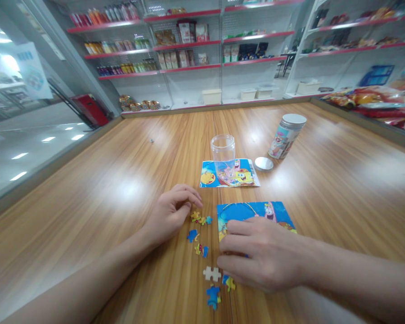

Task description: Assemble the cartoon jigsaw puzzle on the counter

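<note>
Blue puzzle (251, 210): it lay flat on the worktop (131, 153), right of the loose pieces, its near part hidden beneath the right hand.
Right hand (261, 252): right there over the puzzle, palm down, fingers bent! Grip narrow by the look of it, but whether a piece was pinched underneath, I couldn't tell.
Left hand (173, 207): out wide of the puzzle, loosely curved just beside the top cluster, nothing visible in its grip.
Loose pieces (192, 235): strung down the puzzle's left side, mostly colour up.
Pale piece (212, 273): blank side up, near the right fingertips; it looked to need flipping before its print could be matched.
Good handling: a light pinch by the edges, tabs squared over gaps, then a straight press seemed the play, with the idle left hand free to steady the sheet.
Picture card (208, 178): beyond the puzzle, a handy reference, partly covered by the clear jar (223, 146) standing open on it.
Further out: the silver lid (263, 164) lay beside the card, the printed canister (286, 137) stood capped behind, and stocked shelves (187, 43) lined the back!
</note>
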Demonstrator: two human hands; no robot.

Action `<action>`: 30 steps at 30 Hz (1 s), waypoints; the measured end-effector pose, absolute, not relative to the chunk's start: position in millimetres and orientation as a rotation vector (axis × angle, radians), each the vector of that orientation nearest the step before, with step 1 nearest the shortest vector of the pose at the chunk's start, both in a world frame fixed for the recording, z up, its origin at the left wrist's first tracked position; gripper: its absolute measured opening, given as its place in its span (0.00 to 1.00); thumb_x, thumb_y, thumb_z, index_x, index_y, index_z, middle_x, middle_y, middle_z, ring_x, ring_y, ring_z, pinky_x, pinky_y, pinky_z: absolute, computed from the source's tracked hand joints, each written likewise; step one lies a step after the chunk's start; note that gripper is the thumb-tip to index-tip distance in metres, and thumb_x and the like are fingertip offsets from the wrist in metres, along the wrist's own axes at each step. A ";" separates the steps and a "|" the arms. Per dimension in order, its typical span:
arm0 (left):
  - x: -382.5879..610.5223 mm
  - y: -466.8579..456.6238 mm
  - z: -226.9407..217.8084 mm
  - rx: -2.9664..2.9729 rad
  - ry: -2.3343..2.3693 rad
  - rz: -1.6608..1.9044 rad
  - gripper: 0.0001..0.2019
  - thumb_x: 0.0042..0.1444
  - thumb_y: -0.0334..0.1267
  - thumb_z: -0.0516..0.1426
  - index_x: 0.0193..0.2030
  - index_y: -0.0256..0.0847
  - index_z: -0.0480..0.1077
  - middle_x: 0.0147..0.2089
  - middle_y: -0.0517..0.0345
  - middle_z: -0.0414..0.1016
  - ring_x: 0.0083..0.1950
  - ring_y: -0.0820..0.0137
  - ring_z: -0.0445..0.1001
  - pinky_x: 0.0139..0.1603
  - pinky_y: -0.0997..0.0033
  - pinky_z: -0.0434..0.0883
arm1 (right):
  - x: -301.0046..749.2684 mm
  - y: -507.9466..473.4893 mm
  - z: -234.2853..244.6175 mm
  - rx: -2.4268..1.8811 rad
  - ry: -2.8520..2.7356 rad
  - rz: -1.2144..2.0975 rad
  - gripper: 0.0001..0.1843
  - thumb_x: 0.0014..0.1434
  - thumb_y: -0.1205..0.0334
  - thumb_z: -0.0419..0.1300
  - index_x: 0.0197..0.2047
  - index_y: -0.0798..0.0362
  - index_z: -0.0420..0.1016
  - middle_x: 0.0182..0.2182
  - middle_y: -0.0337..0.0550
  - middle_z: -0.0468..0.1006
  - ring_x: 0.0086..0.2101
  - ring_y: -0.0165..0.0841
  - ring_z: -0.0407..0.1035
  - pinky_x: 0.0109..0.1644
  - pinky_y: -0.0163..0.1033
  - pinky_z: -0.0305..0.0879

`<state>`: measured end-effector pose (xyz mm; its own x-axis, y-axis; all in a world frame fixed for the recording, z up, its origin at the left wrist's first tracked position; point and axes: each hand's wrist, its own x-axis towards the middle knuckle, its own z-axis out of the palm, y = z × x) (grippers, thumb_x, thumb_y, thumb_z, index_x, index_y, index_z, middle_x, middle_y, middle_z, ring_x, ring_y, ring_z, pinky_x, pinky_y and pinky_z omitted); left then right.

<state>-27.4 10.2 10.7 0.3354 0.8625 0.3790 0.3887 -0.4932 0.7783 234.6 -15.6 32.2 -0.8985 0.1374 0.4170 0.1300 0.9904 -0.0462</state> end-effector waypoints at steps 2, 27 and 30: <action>-26.8 10.6 9.9 2.059 1.101 1.051 0.12 0.61 0.25 0.53 0.34 0.39 0.77 0.41 0.52 0.76 0.45 0.68 0.75 0.46 0.65 0.73 | 237.2 -15.3 32.3 -0.192 -2.718 0.099 0.05 0.63 0.68 0.58 0.38 0.54 0.75 0.31 0.42 0.73 0.32 0.34 0.60 0.29 0.42 0.48; -21.3 -0.6 26.4 2.555 0.736 0.818 0.19 0.56 0.20 0.53 0.47 0.43 0.77 0.57 0.53 0.75 0.58 0.60 0.67 0.62 0.50 0.67 | 244.7 -12.3 36.8 -0.190 -2.892 0.418 0.05 0.60 0.60 0.60 0.38 0.53 0.71 0.33 0.41 0.74 0.34 0.35 0.66 0.33 0.41 0.58; -20.2 -4.6 27.7 2.668 0.696 0.673 0.22 0.55 0.20 0.54 0.51 0.45 0.77 0.61 0.55 0.73 0.64 0.56 0.63 0.67 0.44 0.63 | 244.2 -12.8 36.9 -0.189 -2.876 0.454 0.05 0.58 0.63 0.60 0.39 0.53 0.70 0.33 0.41 0.74 0.34 0.34 0.66 0.34 0.40 0.58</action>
<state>-20.2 -4.6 27.7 0.7725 0.5214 0.3626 0.3797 -0.8369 0.3943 244.2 -12.8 36.9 -0.9668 0.1609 0.1984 0.0919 0.9439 -0.3173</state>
